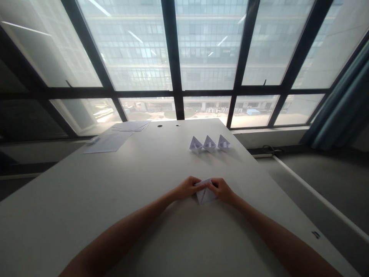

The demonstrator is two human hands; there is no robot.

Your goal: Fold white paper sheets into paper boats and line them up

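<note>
Between my two hands is a folded piece of white paper, its point turned toward me and a crease or slit running down its middle. My left hand grips its left upper side, thumb lying across the front. On the right upper side, my right hand pinches it with the thumb also on the front. The fingers behind the paper are partly hidden. Farther back stand three folded paper boats, the left one, the middle one and the right one, in a row.
The white table stretches toward large dark-framed windows. Flat sheets of white paper lie at its far left. Near the far edge is a round dark hole. A blue curtain hangs at the right.
</note>
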